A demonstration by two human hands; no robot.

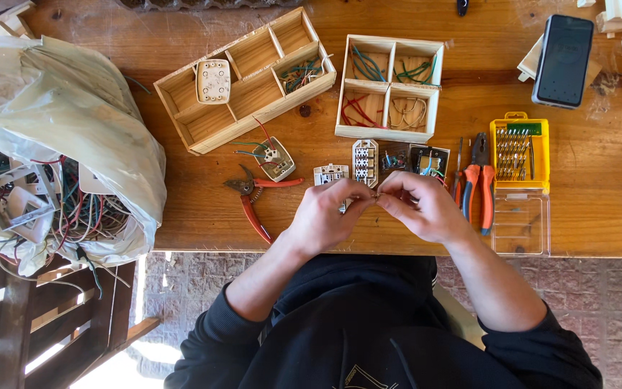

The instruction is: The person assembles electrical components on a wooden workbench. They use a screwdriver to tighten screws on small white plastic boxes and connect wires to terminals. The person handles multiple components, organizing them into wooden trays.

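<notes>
Wooden tabletop (599, 180) fills our view, with two compartmented wooden trays (253, 75) (390, 86) of coloured wire scraps at the back. Our left hand (322, 216) and right hand (422, 209) meet near the table's front edge, fingertips pinched together on a tiny metal part (376, 194) too small for us to identify. Beside our left hand lie red-handled cutters (253, 198); orange-handled pliers (480, 184) and a yellow screwdriver-bit case (520, 151) sit right, and a white bag of tangled wires (59, 144) sits far left.

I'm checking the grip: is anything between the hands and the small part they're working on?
Nothing visible: left hand and right hand pinch the small part directly between their fingertips, above the wooden table.
</notes>
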